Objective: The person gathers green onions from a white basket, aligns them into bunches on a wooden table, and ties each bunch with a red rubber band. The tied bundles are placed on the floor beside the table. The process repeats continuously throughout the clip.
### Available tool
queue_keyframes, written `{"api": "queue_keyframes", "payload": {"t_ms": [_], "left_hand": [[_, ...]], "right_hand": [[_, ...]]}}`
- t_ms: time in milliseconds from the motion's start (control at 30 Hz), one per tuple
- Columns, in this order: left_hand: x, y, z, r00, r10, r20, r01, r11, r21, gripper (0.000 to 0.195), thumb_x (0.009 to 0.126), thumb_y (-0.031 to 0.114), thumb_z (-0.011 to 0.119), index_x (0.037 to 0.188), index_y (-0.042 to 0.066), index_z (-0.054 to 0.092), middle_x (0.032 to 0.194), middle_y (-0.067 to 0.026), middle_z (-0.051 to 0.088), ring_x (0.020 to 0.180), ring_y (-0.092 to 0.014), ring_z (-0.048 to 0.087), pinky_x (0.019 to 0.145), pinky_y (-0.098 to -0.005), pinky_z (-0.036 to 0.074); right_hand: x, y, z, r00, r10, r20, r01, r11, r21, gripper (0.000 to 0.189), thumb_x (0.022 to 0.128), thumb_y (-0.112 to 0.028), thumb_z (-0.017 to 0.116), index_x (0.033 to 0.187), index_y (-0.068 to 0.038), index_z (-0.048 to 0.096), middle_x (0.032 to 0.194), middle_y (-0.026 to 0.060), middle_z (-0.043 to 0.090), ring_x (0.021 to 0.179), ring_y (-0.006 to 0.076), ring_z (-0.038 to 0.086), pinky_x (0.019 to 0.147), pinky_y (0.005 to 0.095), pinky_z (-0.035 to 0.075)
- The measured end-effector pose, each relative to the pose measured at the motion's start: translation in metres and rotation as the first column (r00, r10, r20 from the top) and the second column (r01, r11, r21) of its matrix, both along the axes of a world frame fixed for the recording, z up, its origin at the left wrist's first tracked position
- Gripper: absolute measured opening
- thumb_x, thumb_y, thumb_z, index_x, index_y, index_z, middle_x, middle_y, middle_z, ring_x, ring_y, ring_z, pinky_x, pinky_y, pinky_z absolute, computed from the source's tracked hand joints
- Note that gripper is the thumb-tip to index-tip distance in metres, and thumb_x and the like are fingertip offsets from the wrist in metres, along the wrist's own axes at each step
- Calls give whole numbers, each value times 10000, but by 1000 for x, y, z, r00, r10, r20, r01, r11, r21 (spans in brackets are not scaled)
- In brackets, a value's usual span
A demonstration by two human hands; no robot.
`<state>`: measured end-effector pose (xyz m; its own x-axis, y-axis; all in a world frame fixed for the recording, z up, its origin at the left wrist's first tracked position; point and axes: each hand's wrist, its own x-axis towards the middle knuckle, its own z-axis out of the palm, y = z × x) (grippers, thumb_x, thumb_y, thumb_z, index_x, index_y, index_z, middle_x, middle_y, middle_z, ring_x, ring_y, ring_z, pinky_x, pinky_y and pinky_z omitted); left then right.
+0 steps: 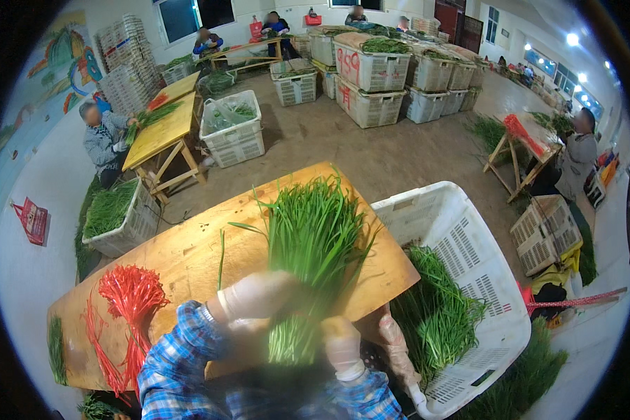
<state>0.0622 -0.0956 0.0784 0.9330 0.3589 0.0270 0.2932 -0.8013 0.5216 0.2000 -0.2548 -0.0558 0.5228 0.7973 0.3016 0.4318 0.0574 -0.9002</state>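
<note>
A thick bundle of green garlic chives [315,236] lies across the wooden table in front of me, leaves pointing away and pale stem ends [291,341] towards me. My left hand [260,296], in a whitish glove, is closed around the bundle's left side above the stems. Against the right side of the stems is my right hand [341,341], also gloved, its fingers curled and blurred. Whether it grips the stems or a tie is hidden by blur. To the left of my sleeve rests a bunch of red plastic ties [131,294].
Beside the table [189,252], at right, stands a white plastic crate [483,241] with loose chives [446,310]. A smaller chive bunch [56,346] lies at the table's left end. Co-workers sit at other tables [163,118]; stacked crates [370,68] stand farther back.
</note>
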Motion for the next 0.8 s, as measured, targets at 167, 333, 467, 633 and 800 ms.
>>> {"api": "queue_keyframes", "payload": {"t_ms": [167, 333, 467, 633, 800], "left_hand": [[-3, 3, -6, 975, -208, -75, 221, 926, 307, 257, 785, 66, 583, 1038, 58, 537, 837, -102, 537, 756, -288, 583, 650, -384, 489], [-8, 9, -19, 994, -103, -28, 101, 833, 544, 121, 761, 95, 593, 879, 75, 574, 772, -91, 535, 697, -281, 580, 626, -381, 489], [-25, 20, -16, 912, 392, 122, -402, 789, 465, 50, 762, 98, 610, 801, 66, 608, 729, -128, 595, 641, -301, 610, 579, -392, 500], [-101, 11, 9, 896, 432, -107, -416, 898, 140, 87, 771, 200, 644, 742, 119, 660, 611, -132, 606, 562, -320, 613, 523, -399, 498], [-134, -72, -9, 971, 143, -191, -190, 948, -256, 130, 814, 161, 695, 889, 56, 701, 972, -141, 661, 910, -224, 644, 750, -308, 513]], "right_hand": [[9, 3, -4, 868, 109, 485, -83, 994, -76, 54, 790, -73, 520, 755, -113, 510, 710, 109, 495, 605, 304, 548, 533, 411, 467], [17, 4, 3, 783, 218, 582, -143, 975, -173, 54, 801, -76, 509, 770, -119, 502, 711, 101, 499, 620, 294, 561, 544, 404, 467], [20, 6, 11, 779, 307, 546, -179, 945, -275, 39, 816, -87, 499, 797, -111, 524, 733, 113, 531, 645, 312, 577, 566, 406, 481], [21, 8, 17, 786, 346, 513, -149, 910, -387, 65, 844, -108, 496, 806, -100, 548, 737, 126, 553, 614, 335, 606, 544, 437, 506], [20, 9, 16, 808, 314, 499, -117, 915, -385, 130, 866, -132, 508, 769, -95, 586, 741, 137, 585, 631, 341, 633, 536, 423, 527]]}}
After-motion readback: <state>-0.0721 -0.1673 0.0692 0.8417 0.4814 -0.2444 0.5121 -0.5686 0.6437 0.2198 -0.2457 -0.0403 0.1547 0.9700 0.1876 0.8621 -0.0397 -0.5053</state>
